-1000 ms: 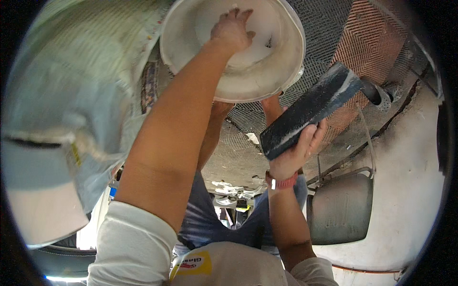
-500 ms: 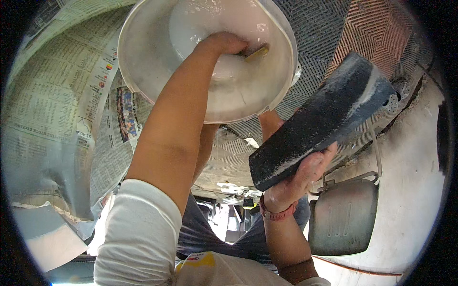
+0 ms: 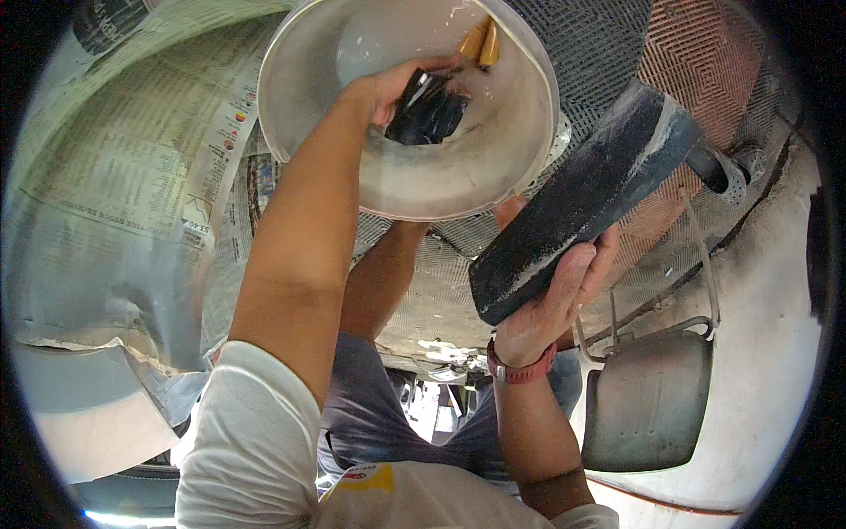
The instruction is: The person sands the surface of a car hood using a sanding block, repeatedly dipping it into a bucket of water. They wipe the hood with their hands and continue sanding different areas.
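Note:
My left hand (image 3: 385, 85) reaches into a white plastic bucket (image 3: 300, 97) and grips a dark wet piece (image 3: 427, 110), a sheet or sponge, I cannot tell which. A yellow-orange object (image 3: 480, 40) lies at the bucket's far inner wall. My right hand (image 3: 551, 309) holds a long dark block (image 3: 582, 203) streaked with pale residue, tilted up to the right, just right of the bucket. A red band sits on my right wrist (image 3: 522, 370).
A surface covered in newspaper (image 3: 115, 176) curves along the left. A patterned grey and orange mat (image 3: 687, 70) lies under the bucket. A grey metal container with a wire handle (image 3: 648, 406) stands on the pale floor (image 3: 767, 353) at right. My knees are below the bucket.
My left hand, which was pressed down in the bucket's water, has come up gripping the dark wet piece. The block in my right hand has shifted only slightly.

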A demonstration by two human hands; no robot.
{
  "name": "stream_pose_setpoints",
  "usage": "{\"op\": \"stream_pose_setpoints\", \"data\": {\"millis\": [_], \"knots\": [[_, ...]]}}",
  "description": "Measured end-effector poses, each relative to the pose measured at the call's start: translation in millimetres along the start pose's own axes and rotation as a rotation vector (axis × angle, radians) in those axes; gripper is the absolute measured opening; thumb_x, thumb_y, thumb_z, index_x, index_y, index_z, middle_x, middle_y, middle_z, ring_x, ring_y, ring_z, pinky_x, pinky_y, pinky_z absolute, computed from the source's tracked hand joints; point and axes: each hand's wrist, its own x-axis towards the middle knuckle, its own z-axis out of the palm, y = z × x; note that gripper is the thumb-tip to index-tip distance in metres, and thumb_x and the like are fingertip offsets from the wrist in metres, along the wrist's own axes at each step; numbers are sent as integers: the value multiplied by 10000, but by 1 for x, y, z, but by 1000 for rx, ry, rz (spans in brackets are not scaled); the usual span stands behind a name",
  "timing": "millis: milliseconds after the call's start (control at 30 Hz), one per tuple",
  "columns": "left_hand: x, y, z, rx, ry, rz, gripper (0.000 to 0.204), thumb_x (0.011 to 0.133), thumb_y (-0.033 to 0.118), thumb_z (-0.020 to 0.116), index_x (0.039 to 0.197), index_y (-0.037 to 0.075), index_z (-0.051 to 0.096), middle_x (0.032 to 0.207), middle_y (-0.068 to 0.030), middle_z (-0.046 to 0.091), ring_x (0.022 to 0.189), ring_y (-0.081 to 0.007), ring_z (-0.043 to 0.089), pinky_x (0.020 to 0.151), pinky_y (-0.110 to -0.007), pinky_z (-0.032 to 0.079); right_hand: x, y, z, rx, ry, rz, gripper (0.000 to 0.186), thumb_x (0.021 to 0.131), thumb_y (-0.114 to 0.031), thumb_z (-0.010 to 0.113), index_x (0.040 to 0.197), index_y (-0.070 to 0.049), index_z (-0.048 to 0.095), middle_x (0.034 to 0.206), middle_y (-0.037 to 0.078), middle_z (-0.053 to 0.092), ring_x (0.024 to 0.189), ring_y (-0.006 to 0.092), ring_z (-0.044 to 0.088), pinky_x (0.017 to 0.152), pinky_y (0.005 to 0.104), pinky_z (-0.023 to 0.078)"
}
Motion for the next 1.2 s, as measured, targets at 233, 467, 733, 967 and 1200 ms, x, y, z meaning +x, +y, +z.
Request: {"op": "stream_pose_setpoints", "data": {"millis": [233,467,733,967,1200], "knots": [[-32,11,10,-146,275,230,606,1003,614,535,1165,72,754,1076,-68,790,979,-206,757,913,-356,603,2,2,-5,-2,-54,22,534,1138,-364,388,1549,-39,287,1333,225,610,1169,320,691,992,496,594],[-16,5,-15,-455,29,402,583,1063,515,399,1226,41,698,1225,-147,740,1107,-281,714,1018,-441,557,2,1,0,21,-29,42,522,1137,-389,386,1532,-58,306,1321,226,619,1163,336,696,1005,503,588],[43,-6,-56,97,707,505,493,1041,363,424,1301,20,664,1305,-247,691,1203,-421,662,1034,-496,530,7,-4,4,14,-31,49,542,1135,-399,399,1537,-48,309,1345,211,598,1155,324,694,1019,497,577],[88,29,-43,1329,818,135,477,1018,305,420,1325,55,685,1440,-226,614,1333,-424,585,1120,-521,455,6,-1,2,107,-7,73,651,1098,-404,526,1561,12,338,1447,173,521,1214,239,610,1038,382,490],[116,1,-63,1360,726,81,572,1017,472,459,1458,140,607,1548,-159,540,1420,-378,520,1203,-467,394,12,-10,10,-34,-18,67,569,1112,-433,431,1494,-19,356,1295,197,609,1132,286,687,982,423,576]]}}
